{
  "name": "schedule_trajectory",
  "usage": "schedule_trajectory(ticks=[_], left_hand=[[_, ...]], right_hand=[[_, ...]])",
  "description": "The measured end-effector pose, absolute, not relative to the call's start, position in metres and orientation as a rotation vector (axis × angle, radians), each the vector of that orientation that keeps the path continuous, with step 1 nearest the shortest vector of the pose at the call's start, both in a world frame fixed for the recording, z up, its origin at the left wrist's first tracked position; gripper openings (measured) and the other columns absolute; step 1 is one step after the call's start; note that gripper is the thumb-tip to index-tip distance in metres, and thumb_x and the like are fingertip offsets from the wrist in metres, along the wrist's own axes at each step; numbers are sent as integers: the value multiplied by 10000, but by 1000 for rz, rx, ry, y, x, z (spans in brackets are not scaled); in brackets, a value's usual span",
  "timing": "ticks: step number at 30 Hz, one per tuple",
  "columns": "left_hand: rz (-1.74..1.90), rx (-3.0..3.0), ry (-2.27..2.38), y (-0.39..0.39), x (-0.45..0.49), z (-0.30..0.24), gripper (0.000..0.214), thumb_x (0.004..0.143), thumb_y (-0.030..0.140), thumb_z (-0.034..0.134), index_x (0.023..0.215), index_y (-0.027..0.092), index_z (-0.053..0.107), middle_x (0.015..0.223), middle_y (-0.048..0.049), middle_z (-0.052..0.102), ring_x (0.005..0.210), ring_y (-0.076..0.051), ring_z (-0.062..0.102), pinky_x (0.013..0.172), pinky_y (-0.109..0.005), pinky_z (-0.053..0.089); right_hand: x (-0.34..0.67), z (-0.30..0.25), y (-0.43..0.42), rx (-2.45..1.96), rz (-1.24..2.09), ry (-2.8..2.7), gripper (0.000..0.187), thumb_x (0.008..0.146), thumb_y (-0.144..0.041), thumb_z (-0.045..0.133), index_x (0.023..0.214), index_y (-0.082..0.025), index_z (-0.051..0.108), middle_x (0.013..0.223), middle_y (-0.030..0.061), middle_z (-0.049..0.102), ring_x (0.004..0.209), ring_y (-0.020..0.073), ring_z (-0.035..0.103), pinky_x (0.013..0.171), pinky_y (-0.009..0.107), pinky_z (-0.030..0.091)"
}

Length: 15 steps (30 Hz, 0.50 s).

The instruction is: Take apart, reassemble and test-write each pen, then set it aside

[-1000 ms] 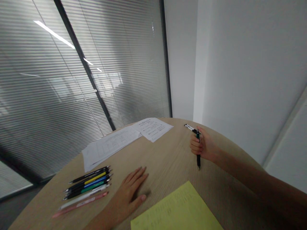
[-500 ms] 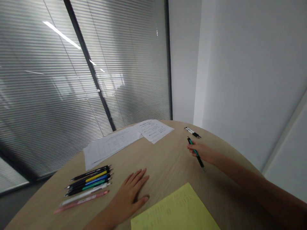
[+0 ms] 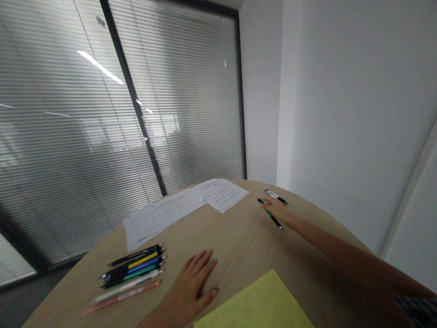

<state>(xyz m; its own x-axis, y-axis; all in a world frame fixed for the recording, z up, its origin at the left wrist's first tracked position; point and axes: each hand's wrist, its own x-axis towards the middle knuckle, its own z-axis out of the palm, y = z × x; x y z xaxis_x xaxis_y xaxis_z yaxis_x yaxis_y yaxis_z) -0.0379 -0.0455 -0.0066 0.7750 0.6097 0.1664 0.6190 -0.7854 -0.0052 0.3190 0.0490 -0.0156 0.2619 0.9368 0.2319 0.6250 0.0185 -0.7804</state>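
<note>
While blinds (image 3: 201, 91) and wall (image 3: 355, 100) bound the wooden table (image 3: 235, 241), the left hand (image 3: 190, 282) lies splayed, right hand (image 3: 278, 210) gripping a green pen (image 3: 274, 220).

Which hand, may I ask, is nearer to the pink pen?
Left: the left hand lies just right of the pink pen; the right hand is much farther right, holding the green pen.
</note>
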Motion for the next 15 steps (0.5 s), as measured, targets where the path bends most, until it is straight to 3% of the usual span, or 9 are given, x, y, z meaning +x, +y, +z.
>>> schedule_trajectory(ticks=[5,15], left_hand=[[-284,-2875,-991,-44,-41,-12,509,813,485,398,1254,231,382,1336,-86,343,1198,-274,348,944,-475,336],[-294,-2809,-910,-44,-43,-11,515,799,497,418,1243,237,401,1307,-86,386,1166,-263,399,922,-429,380]], right_hand=[[324,-13,82,-1924,290,-1539,273,837,-287,476,1075,-155,500,1076,66,531,895,176,544,752,375,461],[326,-21,92,-2108,43,-1763,285,833,-296,481,1077,-149,503,1083,63,526,905,190,540,753,374,462]])
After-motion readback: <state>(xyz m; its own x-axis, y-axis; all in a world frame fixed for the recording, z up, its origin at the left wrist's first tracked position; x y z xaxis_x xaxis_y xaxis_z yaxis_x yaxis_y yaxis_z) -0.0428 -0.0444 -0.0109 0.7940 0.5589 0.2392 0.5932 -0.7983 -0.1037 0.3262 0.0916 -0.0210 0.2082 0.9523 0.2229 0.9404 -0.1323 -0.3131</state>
